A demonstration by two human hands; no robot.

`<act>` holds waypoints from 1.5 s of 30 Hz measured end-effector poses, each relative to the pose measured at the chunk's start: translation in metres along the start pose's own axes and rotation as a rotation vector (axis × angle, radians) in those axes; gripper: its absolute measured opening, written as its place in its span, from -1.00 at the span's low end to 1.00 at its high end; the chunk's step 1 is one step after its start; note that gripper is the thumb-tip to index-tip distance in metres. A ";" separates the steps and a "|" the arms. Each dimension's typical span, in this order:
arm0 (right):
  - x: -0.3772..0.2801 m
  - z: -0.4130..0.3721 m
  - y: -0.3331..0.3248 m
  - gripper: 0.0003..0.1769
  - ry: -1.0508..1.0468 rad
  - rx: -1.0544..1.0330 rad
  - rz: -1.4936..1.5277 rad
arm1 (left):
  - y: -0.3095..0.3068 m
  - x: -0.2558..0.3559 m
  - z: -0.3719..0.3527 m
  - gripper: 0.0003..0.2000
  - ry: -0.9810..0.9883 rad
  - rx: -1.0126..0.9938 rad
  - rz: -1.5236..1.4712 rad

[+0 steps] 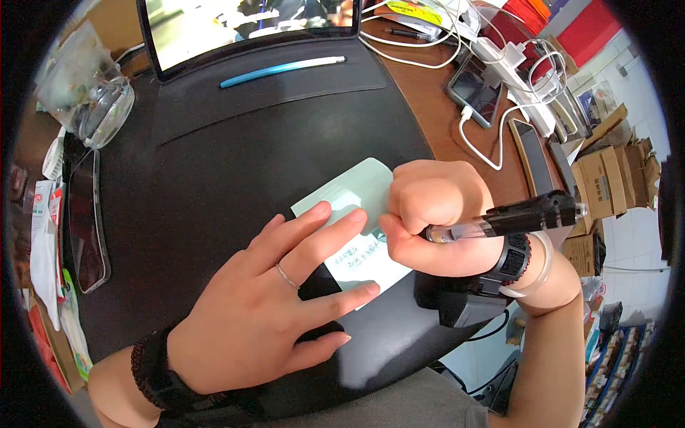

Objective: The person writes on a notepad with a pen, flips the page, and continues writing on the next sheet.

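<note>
One pen [528, 216] sits in the curled right hand [440, 217], and the spread left hand [260, 307] touches, on the mat [314, 128], paper [365, 184] that is likely light, bendy and best held by its edge.

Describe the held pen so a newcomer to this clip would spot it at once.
Start at the black mat, where the left hand rests on the paper. Beside it, the right hand grips the pen. Its body is black and partly clear, unlike the blue-and-white pen lying below the screen.
</note>
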State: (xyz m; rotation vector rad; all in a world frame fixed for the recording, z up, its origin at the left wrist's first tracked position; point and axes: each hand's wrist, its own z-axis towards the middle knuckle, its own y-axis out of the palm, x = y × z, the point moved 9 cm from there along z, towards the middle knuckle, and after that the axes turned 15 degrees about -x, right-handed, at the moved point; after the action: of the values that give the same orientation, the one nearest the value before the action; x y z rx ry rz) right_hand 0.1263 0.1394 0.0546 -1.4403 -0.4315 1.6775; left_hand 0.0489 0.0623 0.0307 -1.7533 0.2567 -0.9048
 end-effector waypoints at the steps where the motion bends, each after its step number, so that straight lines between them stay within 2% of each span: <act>1: 0.000 0.000 0.000 -0.76 -0.001 -0.004 0.001 | 0.000 0.001 0.000 -0.49 0.009 0.006 0.000; 4: 0.000 -0.001 0.001 -0.75 -0.008 -0.041 0.061 | 0.000 0.001 -0.001 -0.50 0.011 0.005 0.005; 7: 0.002 -0.001 0.002 -0.75 0.030 -0.049 -0.007 | 0.000 0.001 -0.001 -0.50 0.013 0.010 0.005; 10: -0.001 -0.003 -0.001 -0.72 -0.045 0.016 0.043 | -0.001 0.001 -0.003 -0.50 0.023 0.035 0.016; 12: 0.013 -0.009 -0.004 -0.67 0.106 0.113 0.296 | -0.001 0.001 -0.004 -0.50 0.030 0.049 0.016; 13: 0.008 -0.007 -0.003 -0.68 0.008 0.095 0.308 | -0.001 0.001 -0.004 -0.50 0.037 0.056 0.016; 16: -0.004 -0.002 0.004 -0.68 -0.009 -0.066 0.457 | 0.000 0.001 -0.006 -0.52 0.057 0.088 0.022; 17: -0.004 0.000 0.011 -0.59 0.096 -0.140 0.597 | 0.000 0.000 -0.007 -0.52 0.056 0.098 0.019; 18: -0.001 -0.002 0.018 -0.53 0.122 -0.231 0.582 | 0.001 -0.001 -0.007 -0.51 0.067 0.102 -0.001; 20: 0.007 -0.007 0.028 -0.57 0.169 -0.339 0.508 | 0.000 -0.002 -0.008 -0.51 0.073 0.113 -0.021; 21: 0.007 -0.006 0.027 -0.72 0.181 -0.310 0.481 | 0.000 -0.001 -0.008 -0.51 0.080 0.111 -0.017; 22: 0.006 -0.007 0.031 -0.72 0.178 -0.320 0.486 | 0.001 -0.001 -0.008 -0.51 0.084 0.108 -0.016; 24: 0.009 -0.012 0.019 -0.82 0.154 -0.157 0.367 | 0.001 -0.002 -0.008 -0.51 0.068 0.096 -0.019; 26: 0.007 -0.012 0.020 -0.78 0.156 -0.218 0.320 | 0.001 -0.003 -0.008 -0.51 0.066 0.080 -0.021; 34: 0.006 -0.012 0.024 -0.70 0.151 -0.226 0.298 | 0.002 -0.003 -0.003 -0.51 0.039 0.041 -0.014; 45: 0.005 -0.011 0.024 -0.70 0.136 -0.211 0.272 | 0.002 -0.003 -0.004 -0.47 0.026 0.030 -0.018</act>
State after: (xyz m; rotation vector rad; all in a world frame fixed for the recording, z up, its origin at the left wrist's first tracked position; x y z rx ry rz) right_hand 0.1275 0.1271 0.0310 -1.8249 -0.3572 1.7721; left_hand 0.0446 0.0606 0.0275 -1.7190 0.2435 -0.9405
